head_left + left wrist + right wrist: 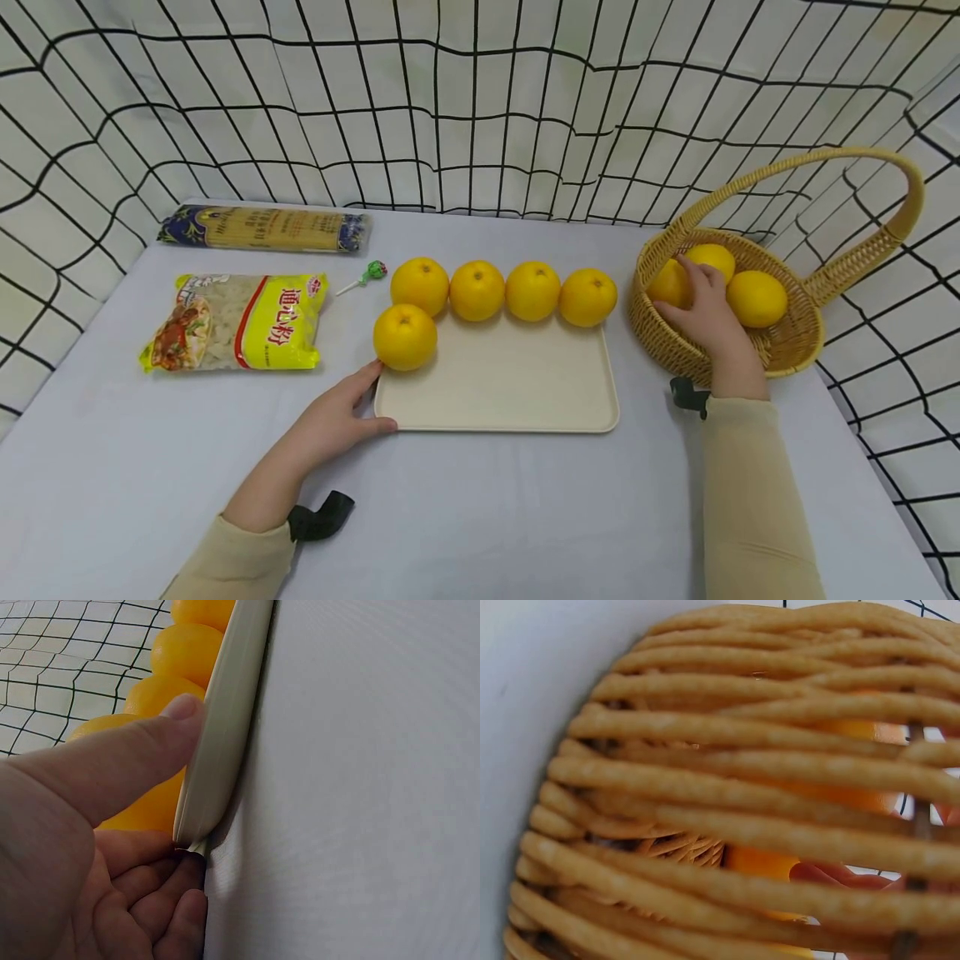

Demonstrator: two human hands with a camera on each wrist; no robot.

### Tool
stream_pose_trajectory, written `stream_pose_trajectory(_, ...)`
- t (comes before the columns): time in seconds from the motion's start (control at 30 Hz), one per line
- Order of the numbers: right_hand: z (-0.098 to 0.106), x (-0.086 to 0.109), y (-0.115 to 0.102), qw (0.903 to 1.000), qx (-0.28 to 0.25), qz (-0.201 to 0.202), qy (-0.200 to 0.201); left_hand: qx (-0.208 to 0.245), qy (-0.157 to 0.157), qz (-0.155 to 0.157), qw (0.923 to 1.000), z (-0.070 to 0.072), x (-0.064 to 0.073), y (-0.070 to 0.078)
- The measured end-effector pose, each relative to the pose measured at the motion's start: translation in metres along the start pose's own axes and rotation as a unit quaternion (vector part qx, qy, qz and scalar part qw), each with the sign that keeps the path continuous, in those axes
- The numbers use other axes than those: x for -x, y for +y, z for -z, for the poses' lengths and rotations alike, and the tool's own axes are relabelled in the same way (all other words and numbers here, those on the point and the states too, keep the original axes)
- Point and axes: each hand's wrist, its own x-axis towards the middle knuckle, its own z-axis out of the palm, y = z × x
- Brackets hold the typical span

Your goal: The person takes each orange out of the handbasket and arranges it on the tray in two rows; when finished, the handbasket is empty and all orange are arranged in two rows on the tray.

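At the corner of a cream tray (510, 383), my left hand (330, 425) holds the edge, its thumb (150, 754) against the near rim and its other fingers at the left side. Four-in-a-row is not counted here: several oranges (477, 290) line the tray's far edge, and one more orange (405, 337) sits in front at the left. Inside the wicker basket (660, 342), my right hand (708, 312) grips an orange (667, 285) from above. Two other oranges (757, 298) lie beside it. Basket weave (705, 780) hides most of that hand in the right wrist view.
On the left lie a bag of pasta (247, 323), a long pack of noodles (270, 229) and a lollipop (367, 275). The basket's tall handle (892, 225) arches over its right side. Black-lined netting (472, 108) surrounds the white tabletop (480, 517).
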Motion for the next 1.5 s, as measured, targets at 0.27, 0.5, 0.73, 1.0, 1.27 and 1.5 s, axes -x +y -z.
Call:
stream_pose_trajectory(0.27, -0.002, 0.000, 0.001, 0.9997, 0.003, -0.022, 0.011, -0.003, -0.005, 0.008, 0.9999, 0.001, 0.000, 0.000)
stream_pose_trajectory(0.5, -0.002, -0.001, 0.001, 0.9996, 0.009, -0.024, 0.008, -0.004, -0.006, 0.012, 0.9999, 0.001, 0.000, 0.001)
stream_pose_trajectory(0.73, -0.002, -0.002, 0.001, 0.9999, -0.011, -0.010, 0.000, -0.004, 0.001, 0.003, 1.0000, 0.000, 0.000, 0.000)
stream_pose_trajectory(1.0, 0.000, 0.003, 0.002, 0.9985, -0.033, -0.004, 0.043, -0.003, 0.003, 0.002, 1.0000, -0.001, 0.001, 0.000)
stream_pose_trajectory(1.27, 0.005, 0.019, -0.001, 0.9897, -0.098, 0.004, 0.104, -0.006, -0.001, 0.004, 1.0000, 0.001, 0.001, -0.004)
stream_pose_trajectory(1.5, 0.012, 0.032, -0.010, 0.9771, -0.160, 0.007, 0.140, -0.004, -0.003, -0.007, 1.0000, 0.001, -0.001, -0.001)
